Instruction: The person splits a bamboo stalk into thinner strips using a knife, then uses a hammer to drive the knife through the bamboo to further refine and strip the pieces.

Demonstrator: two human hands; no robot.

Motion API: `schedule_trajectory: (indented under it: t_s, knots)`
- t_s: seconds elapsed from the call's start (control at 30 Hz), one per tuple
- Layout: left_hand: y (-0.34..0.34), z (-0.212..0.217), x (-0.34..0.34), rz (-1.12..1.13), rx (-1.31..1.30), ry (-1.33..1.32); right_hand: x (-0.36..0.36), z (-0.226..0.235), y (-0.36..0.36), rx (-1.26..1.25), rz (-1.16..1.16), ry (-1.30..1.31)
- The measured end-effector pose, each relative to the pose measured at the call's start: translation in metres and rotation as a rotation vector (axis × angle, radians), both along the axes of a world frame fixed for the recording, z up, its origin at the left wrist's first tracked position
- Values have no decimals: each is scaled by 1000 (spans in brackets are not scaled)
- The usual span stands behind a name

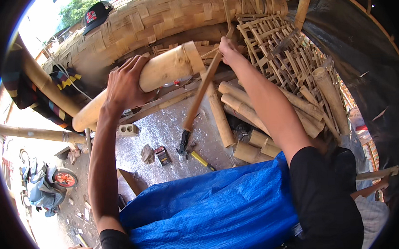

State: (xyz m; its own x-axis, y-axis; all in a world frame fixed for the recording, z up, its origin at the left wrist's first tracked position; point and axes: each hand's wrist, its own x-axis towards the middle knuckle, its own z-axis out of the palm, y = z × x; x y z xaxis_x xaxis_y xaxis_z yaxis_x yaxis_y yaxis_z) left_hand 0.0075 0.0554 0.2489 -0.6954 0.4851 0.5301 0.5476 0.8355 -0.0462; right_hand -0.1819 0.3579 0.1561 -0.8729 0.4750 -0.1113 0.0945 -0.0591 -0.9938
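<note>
Black sheeting [369, 70] walls off right of the hands [127, 83], shiny grey surface [169, 125] below them, bright ground [78, 227] with parked motorbike [45, 184] left, green tree [77, 11] beyond-left in daylight.

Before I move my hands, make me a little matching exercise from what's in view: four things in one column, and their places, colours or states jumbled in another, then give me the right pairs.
Things:
1. bamboo tube
2. cap
3. tarp
4. motorbike

Places, colours, states:
A. blue and wrinkled
B. at the far left, with an orange wheel
C. held in the left hand
D. resting on top of the woven roll

Right pairs: 1-C, 2-D, 3-A, 4-B
</note>
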Motion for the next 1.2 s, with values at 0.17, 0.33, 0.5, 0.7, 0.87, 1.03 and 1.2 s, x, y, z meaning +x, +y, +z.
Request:
schedule_trajectory:
  t_s: [0.17, 0.33, 0.5, 0.7, 0.87, 1.03, 1.2]
  knots:
    - [-44, -5, -12, 50, 318, -29, 28, 33, -35, 181, 247, 505]
    - [-38, -49, -40, -168, 757, -77, 14, 51, -51, 581, 416, 791]
    - [-26, -58, -35, -63, 878, -190, 1, 0, -77, 488, 426, 900]
    - [-55, -64, -42, 13, 763, -114, 40, -26, -115, 689, 346, 704]
    - [-55, -73, -55, 71, 683, -200, 50, -72, -118, 405, 254, 484]
    - [-58, -45, -70, -216, 709, -276, 76, -95, -141, 486, 442, 742]
    - [-43, 2, -51, -476, 653, -738, 72, -111, -141, 355, 757, 630]
